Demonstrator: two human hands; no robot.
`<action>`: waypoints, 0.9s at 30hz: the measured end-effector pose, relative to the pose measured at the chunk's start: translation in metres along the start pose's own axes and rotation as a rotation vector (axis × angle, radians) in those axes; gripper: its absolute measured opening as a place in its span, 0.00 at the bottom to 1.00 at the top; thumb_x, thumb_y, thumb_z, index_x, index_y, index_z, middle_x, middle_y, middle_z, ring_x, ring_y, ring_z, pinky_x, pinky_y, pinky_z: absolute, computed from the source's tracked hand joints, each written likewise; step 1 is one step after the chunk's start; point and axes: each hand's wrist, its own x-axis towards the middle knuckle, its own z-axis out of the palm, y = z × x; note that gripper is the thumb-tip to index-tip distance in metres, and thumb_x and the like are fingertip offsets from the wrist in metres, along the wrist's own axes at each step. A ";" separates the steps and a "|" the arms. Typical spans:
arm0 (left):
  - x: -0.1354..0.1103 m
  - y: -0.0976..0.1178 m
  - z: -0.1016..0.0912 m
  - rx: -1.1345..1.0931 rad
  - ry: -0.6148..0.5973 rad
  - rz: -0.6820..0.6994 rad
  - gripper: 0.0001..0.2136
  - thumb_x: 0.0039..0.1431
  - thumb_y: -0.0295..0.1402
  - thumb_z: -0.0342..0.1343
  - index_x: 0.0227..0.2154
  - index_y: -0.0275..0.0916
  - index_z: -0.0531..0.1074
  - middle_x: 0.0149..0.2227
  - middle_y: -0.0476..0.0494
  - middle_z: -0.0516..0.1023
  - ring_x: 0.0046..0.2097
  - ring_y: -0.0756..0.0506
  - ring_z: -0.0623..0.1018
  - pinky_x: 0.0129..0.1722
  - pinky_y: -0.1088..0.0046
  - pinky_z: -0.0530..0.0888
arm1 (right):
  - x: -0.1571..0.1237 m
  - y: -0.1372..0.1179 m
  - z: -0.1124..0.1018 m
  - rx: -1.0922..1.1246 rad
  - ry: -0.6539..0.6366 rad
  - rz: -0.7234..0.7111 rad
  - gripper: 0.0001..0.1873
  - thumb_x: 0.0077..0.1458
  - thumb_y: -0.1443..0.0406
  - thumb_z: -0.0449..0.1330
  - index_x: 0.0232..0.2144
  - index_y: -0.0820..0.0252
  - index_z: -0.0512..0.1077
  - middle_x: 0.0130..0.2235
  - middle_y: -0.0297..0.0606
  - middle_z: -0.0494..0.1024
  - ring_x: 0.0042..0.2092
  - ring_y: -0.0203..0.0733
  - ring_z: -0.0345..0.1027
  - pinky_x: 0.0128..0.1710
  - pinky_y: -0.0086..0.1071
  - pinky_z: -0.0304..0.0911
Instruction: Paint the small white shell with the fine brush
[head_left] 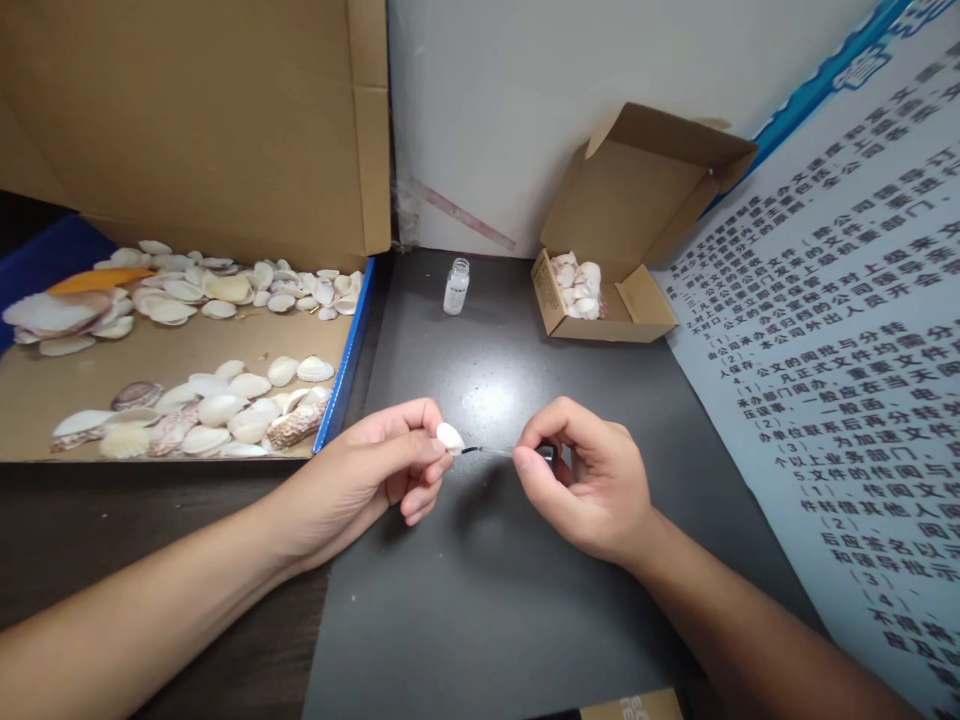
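Note:
A small white seashell (451, 438) is pinched between the thumb and fingers of my left hand (397, 460). My right hand (589, 475) grips the black cap of a thin applicator brush (491, 451). The brush points left, its dark tip at the lower edge of the shell; whether it touches I cannot tell. Beyond both hands, a small clear glass bottle (455, 288) with a white label stands upright and uncapped on the dark grey table (465, 620).
At left, a large blue-edged cardboard box (247, 340) holds many shells in two groups, its lid raised. A small open carton (611, 325) with white shells stands at the back right. A printed sheet (847, 330) rises along the right side. Another box (634, 706) shows at the bottom edge.

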 end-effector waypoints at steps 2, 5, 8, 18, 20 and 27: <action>0.000 0.000 0.001 0.006 0.013 0.001 0.09 0.58 0.30 0.59 0.25 0.37 0.65 0.22 0.53 0.67 0.21 0.55 0.64 0.22 0.78 0.65 | -0.001 0.001 0.000 0.003 0.020 0.027 0.08 0.52 0.71 0.59 0.25 0.57 0.65 0.18 0.23 0.60 0.17 0.27 0.50 0.15 0.22 0.50; -0.001 0.001 0.002 0.013 0.024 0.002 0.09 0.58 0.29 0.59 0.26 0.37 0.66 0.22 0.53 0.67 0.21 0.55 0.63 0.22 0.78 0.65 | -0.002 0.002 -0.001 0.047 0.034 0.028 0.06 0.53 0.70 0.59 0.27 0.57 0.66 0.20 0.25 0.63 0.19 0.28 0.55 0.19 0.23 0.55; -0.001 0.002 0.002 0.018 0.018 -0.001 0.07 0.59 0.29 0.57 0.27 0.37 0.66 0.23 0.53 0.66 0.21 0.54 0.63 0.22 0.78 0.65 | -0.002 0.004 0.000 0.088 -0.005 0.017 0.04 0.55 0.70 0.59 0.29 0.57 0.68 0.22 0.26 0.66 0.21 0.29 0.59 0.22 0.24 0.59; -0.001 0.002 0.000 0.011 0.010 -0.017 0.05 0.61 0.28 0.54 0.29 0.37 0.67 0.23 0.53 0.65 0.22 0.54 0.64 0.23 0.78 0.65 | -0.005 0.009 -0.001 0.096 -0.004 0.086 0.02 0.58 0.68 0.58 0.33 0.56 0.68 0.23 0.28 0.66 0.24 0.33 0.61 0.24 0.28 0.60; -0.001 0.001 0.000 0.009 0.006 -0.016 0.06 0.61 0.28 0.54 0.28 0.37 0.67 0.23 0.53 0.65 0.22 0.54 0.64 0.23 0.78 0.65 | -0.006 0.010 -0.001 0.125 -0.030 0.086 0.02 0.60 0.67 0.58 0.37 0.55 0.68 0.25 0.28 0.66 0.24 0.34 0.61 0.26 0.29 0.62; -0.001 0.002 0.000 0.001 0.012 -0.015 0.06 0.61 0.27 0.54 0.28 0.37 0.67 0.23 0.53 0.65 0.22 0.54 0.64 0.23 0.79 0.65 | -0.005 0.008 0.001 0.093 0.028 0.123 0.09 0.55 0.69 0.61 0.33 0.55 0.62 0.23 0.23 0.60 0.20 0.30 0.53 0.20 0.26 0.53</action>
